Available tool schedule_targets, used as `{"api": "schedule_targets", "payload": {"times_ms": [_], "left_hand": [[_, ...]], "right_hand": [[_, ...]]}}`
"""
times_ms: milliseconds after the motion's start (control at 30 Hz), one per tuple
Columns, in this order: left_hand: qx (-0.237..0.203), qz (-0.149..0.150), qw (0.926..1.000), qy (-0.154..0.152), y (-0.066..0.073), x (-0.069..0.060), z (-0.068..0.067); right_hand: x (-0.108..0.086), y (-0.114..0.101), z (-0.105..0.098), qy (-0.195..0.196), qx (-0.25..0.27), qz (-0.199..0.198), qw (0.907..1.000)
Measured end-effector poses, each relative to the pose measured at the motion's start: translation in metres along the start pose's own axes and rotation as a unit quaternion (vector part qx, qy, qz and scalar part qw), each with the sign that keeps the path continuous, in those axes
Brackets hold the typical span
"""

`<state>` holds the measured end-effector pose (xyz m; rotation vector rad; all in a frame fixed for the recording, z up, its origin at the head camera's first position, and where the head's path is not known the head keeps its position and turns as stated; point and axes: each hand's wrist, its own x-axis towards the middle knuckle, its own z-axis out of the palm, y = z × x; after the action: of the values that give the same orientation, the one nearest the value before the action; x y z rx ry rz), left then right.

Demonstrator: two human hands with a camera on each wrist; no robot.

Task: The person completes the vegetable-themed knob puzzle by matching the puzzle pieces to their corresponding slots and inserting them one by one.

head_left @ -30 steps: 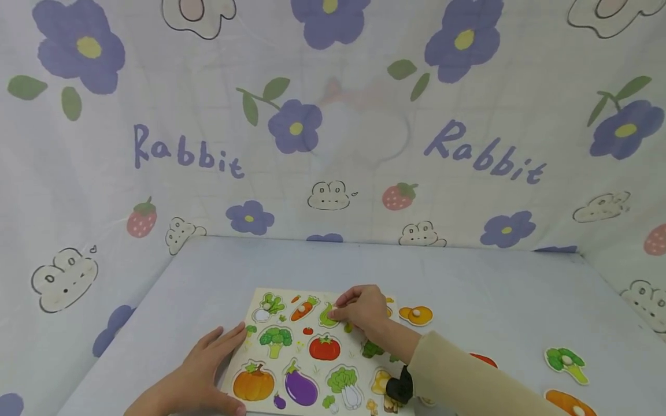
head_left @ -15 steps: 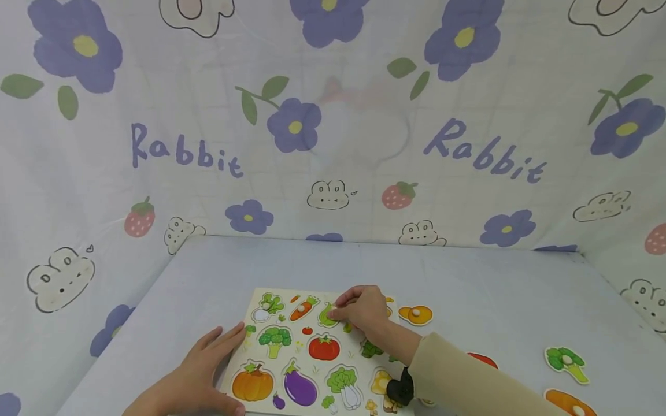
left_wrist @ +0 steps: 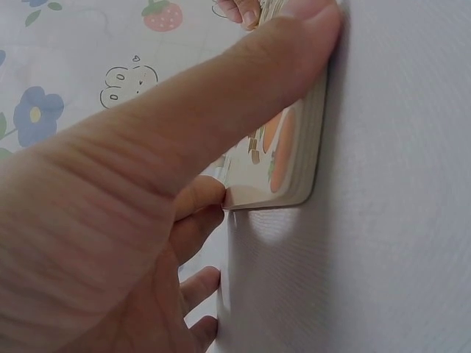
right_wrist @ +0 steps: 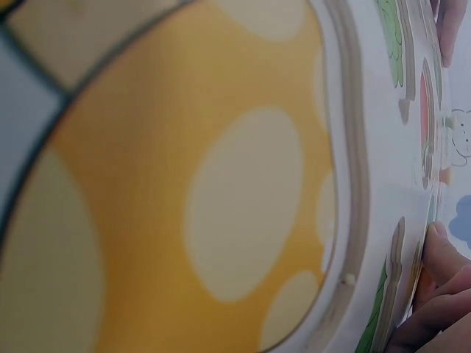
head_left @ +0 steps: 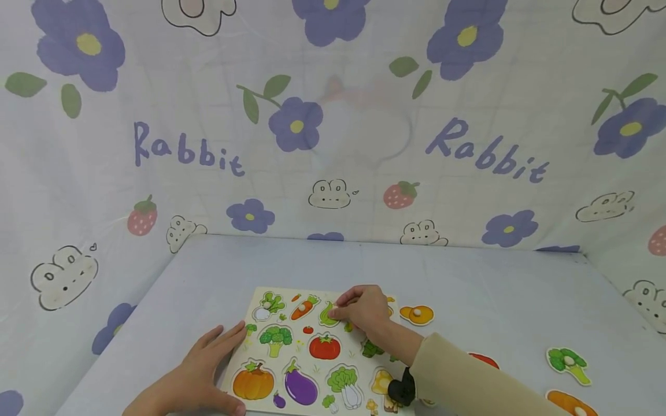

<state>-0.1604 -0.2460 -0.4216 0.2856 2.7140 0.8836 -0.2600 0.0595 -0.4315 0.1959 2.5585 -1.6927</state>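
My left hand (head_left: 195, 370) lies spread along the left side of the vegetable board (head_left: 307, 368), its thumb at the near corner. The left wrist view shows that thumb (left_wrist: 243, 95) across the edge of the board (left_wrist: 254, 193). Over the board's far side, the right hand (head_left: 364, 312) pinches a green piece (head_left: 328, 315) between thumb and fingers, at its pictured slot; whether it is fully seated cannot be told. In the right wrist view, the right hand (right_wrist: 441, 312) shows at the lower right, beyond a large printed mushroom (right_wrist: 169, 184).
Right of the board lie a yellow-orange piece (head_left: 417, 315), a broccoli piece (head_left: 568, 365) and a carrot piece (head_left: 567, 402). A red piece (head_left: 484, 360) is partly behind the right sleeve (head_left: 468, 375). Knobbed radish (head_left: 267, 307) and carrot (head_left: 302, 310) pieces sit in the board.
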Motion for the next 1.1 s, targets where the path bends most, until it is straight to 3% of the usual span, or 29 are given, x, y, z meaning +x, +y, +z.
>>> {"api": "schedule_targets", "payload": {"times_ms": [833,1100], "left_hand": [[-0.003,0.003,1.0,0.0,-0.001,0.001,0.001],[-0.009,0.013,0.9999,-0.006,0.0,-0.001,-0.002]], "right_hand": [[-0.001,0.001,-0.002,-0.004,-0.003,-0.002,1.0],[-0.003,0.0,-0.024,-0.081,0.107,0.026,0.9906]]}}
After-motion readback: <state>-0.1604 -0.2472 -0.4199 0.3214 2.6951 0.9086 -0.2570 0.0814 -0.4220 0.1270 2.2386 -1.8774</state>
